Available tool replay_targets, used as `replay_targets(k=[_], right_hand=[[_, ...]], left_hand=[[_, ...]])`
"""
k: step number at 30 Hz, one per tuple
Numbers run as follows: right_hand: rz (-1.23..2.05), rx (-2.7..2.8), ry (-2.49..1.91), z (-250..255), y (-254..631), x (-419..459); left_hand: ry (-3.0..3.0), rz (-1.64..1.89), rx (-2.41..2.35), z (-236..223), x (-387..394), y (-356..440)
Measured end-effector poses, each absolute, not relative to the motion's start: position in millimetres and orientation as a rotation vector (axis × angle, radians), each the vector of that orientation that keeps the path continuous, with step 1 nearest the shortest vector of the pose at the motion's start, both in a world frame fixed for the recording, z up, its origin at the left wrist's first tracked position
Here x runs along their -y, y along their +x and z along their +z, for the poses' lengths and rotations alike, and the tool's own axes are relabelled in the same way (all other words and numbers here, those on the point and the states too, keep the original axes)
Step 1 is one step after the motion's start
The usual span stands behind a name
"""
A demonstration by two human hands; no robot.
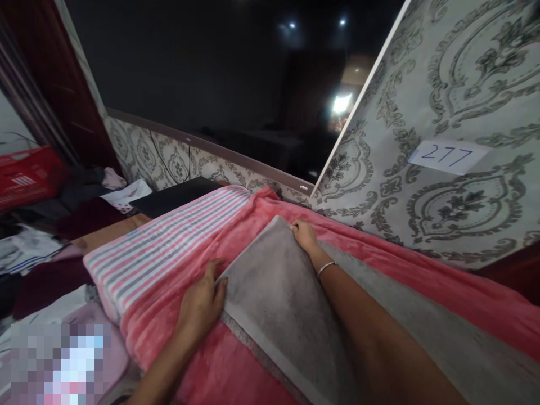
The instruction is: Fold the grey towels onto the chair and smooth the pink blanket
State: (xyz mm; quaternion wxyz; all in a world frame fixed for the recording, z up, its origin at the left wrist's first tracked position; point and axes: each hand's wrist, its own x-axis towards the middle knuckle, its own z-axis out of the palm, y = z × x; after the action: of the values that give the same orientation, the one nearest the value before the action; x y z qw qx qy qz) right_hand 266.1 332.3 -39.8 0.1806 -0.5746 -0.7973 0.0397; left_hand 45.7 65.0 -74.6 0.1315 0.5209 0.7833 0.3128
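A soft grey cloth, perhaps a towel or garment, lies partly folded over a pink plush blanket. My left hand grips its left edge, thumb on top and the index finger reaching out over the blanket. At the far corner of the folded part, my right hand pinches the fabric between thumb and fingers; a bracelet circles that wrist. More grey fabric stretches out to the right, beneath my right forearm. Left of the blanket, a pad with pink, grey and white stripes shows.
Behind the blanket, a large dark television screen hangs on patterned wallpaper. A paper marked 277 is stuck to the right of it. Piled clothes and a red bag lie to the left. A blurred patch covers the lower left.
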Motion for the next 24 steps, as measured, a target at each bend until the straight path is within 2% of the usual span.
replay_targets(k=[9, 18, 24], right_hand=[[0.18, 2.383, -1.461, -30.5, 289.7, -303.1], [0.194, 2.827, -0.978, -42.4, 318.2, -138.3], [0.19, 2.932, -1.042, -42.8, 305.2, -93.7]], left_hand=[[1.495, 0.891, -2.264, -55.7, -65.2, 53.0], [1.52, 1.152, -2.131, -61.9, -67.5, 52.6], [1.518, 1.258, -2.029, -61.1, -67.4, 52.0]])
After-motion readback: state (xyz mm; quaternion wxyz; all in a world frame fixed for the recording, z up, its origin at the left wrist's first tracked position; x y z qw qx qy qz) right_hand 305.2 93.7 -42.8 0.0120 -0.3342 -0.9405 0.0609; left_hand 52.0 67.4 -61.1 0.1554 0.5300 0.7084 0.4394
